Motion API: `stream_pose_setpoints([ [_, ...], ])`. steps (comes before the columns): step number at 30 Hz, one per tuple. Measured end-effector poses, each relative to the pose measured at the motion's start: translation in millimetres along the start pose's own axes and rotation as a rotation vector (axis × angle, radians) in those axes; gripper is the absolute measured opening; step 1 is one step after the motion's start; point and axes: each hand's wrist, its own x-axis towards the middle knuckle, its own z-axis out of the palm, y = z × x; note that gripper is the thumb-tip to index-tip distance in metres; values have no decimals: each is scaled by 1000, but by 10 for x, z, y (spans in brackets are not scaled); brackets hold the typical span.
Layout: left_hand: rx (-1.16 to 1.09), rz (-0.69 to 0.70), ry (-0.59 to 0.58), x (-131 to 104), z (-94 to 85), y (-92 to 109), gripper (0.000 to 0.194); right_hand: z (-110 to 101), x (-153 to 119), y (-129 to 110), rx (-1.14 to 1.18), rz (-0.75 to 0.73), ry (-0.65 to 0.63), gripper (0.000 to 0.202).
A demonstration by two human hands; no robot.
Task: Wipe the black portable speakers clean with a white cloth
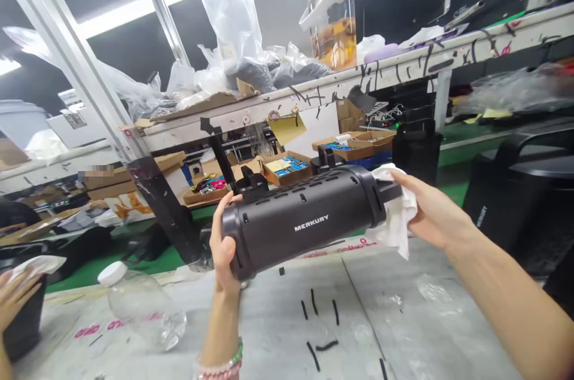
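Observation:
A long black plastic housing (309,212) marked MERKURY hangs tilted above the table in the head view, its right end higher. My left hand (224,245) grips its left end, with the thumb in front. At the other end, my right hand (426,209) is closed on a white cloth (399,227), which touches the housing there. The fingertips behind the cloth are hidden.
A clear plastic bottle (141,302) with a white cap lies on the grey table (403,320), near several short black strips. Another person's hand (18,293) with a white cloth is at far left. Black MERKURY units (497,200) stand at right; a loaded shelf (269,114) spans behind.

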Motion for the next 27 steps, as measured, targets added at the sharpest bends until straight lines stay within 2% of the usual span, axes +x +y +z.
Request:
stream_pose_setpoints([
  [2, -127, 16, 24, 65, 9, -8, 64, 91, -17, -76, 74, -33, -41, 26],
  [6, -289, -50, 81, 122, 11, -99, 61, 148, -74, -113, 188, -5, -109, 32],
  [10, -299, -106, 147, 150, -15, -195, 60, 138, -47, -63, 234, 9, -134, 33],
  [17, -304, -103, 162, 186, -39, -298, 61, 130, 12, -6, 237, 25, -134, 30],
  [27, -359, -75, 151, 155, -100, -262, 62, 102, -21, 14, 235, -1, -137, 33],
])
